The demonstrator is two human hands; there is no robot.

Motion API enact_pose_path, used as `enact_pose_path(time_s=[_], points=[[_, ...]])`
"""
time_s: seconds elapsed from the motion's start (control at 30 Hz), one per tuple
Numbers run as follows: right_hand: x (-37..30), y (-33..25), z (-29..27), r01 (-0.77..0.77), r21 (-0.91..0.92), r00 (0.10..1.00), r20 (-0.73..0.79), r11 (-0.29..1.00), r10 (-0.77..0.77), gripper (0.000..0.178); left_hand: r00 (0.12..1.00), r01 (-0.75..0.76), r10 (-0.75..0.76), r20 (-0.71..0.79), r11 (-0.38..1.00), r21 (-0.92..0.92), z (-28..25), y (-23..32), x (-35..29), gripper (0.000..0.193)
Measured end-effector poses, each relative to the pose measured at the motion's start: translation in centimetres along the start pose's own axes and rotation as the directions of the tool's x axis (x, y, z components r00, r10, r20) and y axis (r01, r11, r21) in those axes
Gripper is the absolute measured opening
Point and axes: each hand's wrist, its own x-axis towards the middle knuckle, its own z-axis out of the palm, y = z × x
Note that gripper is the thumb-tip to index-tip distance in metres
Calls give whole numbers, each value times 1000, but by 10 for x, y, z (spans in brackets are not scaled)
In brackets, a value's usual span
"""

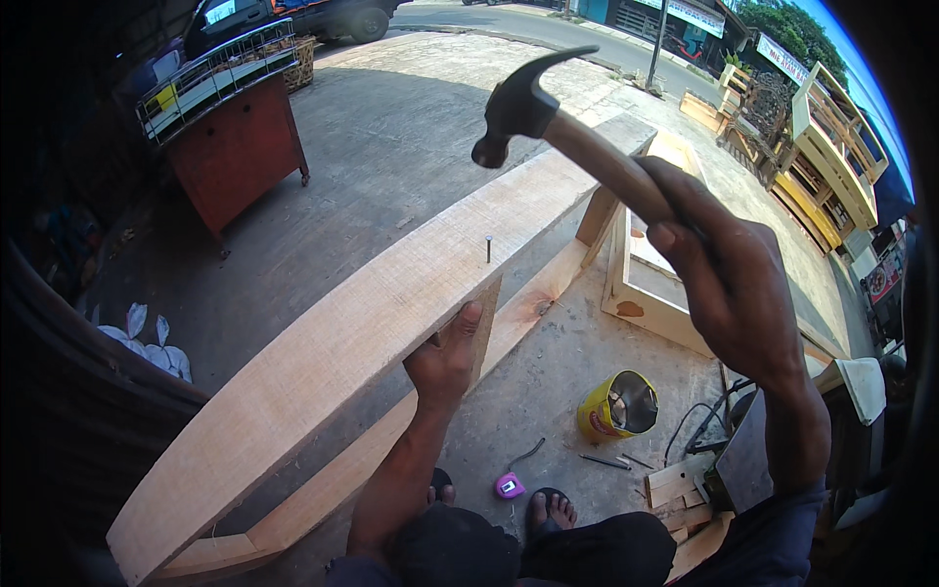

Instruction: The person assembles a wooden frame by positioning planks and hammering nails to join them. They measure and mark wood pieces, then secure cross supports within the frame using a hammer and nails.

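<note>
A claw hammer [592, 161] with a dark head and a wooden handle is raised above the wooden frame, and my right hand [738, 269] is closed round its handle. One nail [489, 249] stands upright in the top face of the frame's long pale board [337, 318], its shank largely exposed. Below the nail, my left hand [442, 364] grips the frame at the board's near edge and beside a short crosspiece [486, 328]. The left thumb points up against the wood; its other fingers are mostly hidden. A lower long board [391, 430] runs underneath.
On the concrete floor are a yellow can [594, 411], a purple tape measure [509, 485], a dark pencil-like stick [604, 461] and wood offcuts [680, 489]. Another wooden frame [665, 326] lies right. A red wheeled cabinet [240, 152] stands far left; stacked wooden furniture [827, 161] is far right.
</note>
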Motion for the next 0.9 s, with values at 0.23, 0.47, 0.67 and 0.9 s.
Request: enact_pose_path(time_s=[0.23, 0.47, 0.67, 0.9], points=[[0, -3, 0, -52, -135, 843, 525, 989, 116, 47, 997, 74, -72, 34, 996, -42, -2, 0, 0, 60], [-11, 5, 3, -83, -150, 918, 373, 985, 134, 49, 996, 89, -88, 30, 994, -61, 1, 3, 0, 60], [-13, 11, 11, -176, 180, 983, -18, 968, 183, 50, 995, 77, -73, 62, 995, -66, -1, 2, 2, 65], [5, -2, 0, -47, -179, 869, 477, 983, 129, 45, 1000, 20, -20, 9, 1000, -16, 1, -2, 0, 58]])
